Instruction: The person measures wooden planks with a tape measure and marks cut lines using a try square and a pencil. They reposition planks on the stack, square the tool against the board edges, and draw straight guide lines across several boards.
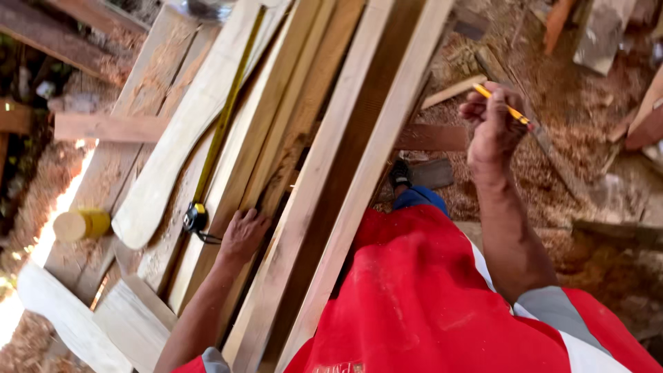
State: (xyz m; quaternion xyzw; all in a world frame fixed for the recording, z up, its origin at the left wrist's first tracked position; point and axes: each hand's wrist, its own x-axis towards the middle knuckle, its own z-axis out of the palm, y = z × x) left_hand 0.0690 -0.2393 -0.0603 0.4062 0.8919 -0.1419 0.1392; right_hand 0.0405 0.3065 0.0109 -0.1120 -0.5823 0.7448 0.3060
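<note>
My left hand (243, 233) rests fingers-down on a stack of long wooden planks (324, 138), right beside the black case of a tape measure (195, 217). Its yellow tape (228, 103) runs up along a pale curved board (186, 131). My right hand (494, 124) is raised off to the right of the planks, above the sawdust floor, closed around a yellow pencil (503, 105).
A yellow cylindrical object (83, 224) lies on the planks at the left. More shaped boards (90, 314) lie at the lower left. Sawdust and wood offcuts (566, 90) cover the floor at the right. My red shirt (428, 297) fills the bottom.
</note>
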